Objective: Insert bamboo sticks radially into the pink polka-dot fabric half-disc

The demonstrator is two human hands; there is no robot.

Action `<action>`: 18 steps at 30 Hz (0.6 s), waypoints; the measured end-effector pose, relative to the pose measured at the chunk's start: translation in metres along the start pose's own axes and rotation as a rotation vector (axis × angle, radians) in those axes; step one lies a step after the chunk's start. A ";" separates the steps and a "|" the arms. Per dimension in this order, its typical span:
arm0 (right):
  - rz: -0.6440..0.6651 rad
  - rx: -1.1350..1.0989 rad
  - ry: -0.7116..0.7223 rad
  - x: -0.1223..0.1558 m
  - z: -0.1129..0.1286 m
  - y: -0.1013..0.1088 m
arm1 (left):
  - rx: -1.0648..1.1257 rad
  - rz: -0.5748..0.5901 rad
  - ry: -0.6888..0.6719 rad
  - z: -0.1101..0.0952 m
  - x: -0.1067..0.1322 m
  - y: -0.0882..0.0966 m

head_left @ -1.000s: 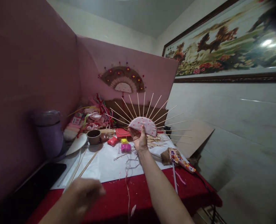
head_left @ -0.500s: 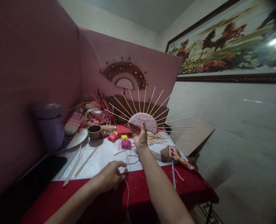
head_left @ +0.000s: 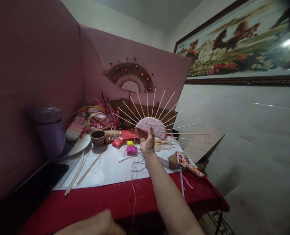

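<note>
My right hand [head_left: 146, 141] pinches a half-round fan base [head_left: 151, 126], covered in white cloth with pink-red dots, thumb in front and fingers behind. Thin bamboo sticks [head_left: 163, 103] spread from its curved edge like rays. A strand of twine [head_left: 134, 195] trails beneath the hand, over the white sheet and the red cloth. At the bottom edge my left hand [head_left: 98, 223] is smeared and cut off by the frame, its fingers hidden; it appears apart from the fan.
A finished fan [head_left: 131, 78] hangs on the pink board. On the table stand a purple-lidded tumbler [head_left: 49, 132], a brown cup [head_left: 98, 138], clay packets [head_left: 131, 150], glue sticks [head_left: 75, 174], a black phone [head_left: 46, 176] and rolled floral fabric [head_left: 187, 164]. Ribbons [head_left: 100, 114] lie heaped behind.
My left hand has dropped down to the bottom edge, away from the twine near the table's middle. The right hand still holds the fan, which has turned slightly.
</note>
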State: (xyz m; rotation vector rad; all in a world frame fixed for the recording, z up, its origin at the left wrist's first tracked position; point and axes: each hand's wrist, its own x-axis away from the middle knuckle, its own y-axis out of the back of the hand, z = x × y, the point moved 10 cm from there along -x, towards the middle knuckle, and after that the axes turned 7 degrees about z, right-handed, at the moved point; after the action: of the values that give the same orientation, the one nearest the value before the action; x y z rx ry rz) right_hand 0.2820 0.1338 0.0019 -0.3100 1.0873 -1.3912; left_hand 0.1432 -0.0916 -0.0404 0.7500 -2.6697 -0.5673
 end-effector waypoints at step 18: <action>-0.004 0.027 0.077 -0.005 0.015 0.000 | 0.260 -0.148 0.188 0.056 -0.075 0.020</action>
State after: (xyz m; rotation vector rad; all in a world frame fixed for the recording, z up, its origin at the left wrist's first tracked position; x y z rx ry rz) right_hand 0.2944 0.1321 0.0120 -0.2415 1.1305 -1.4300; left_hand 0.1738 -0.0191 -0.0940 1.0245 -2.5534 -0.1718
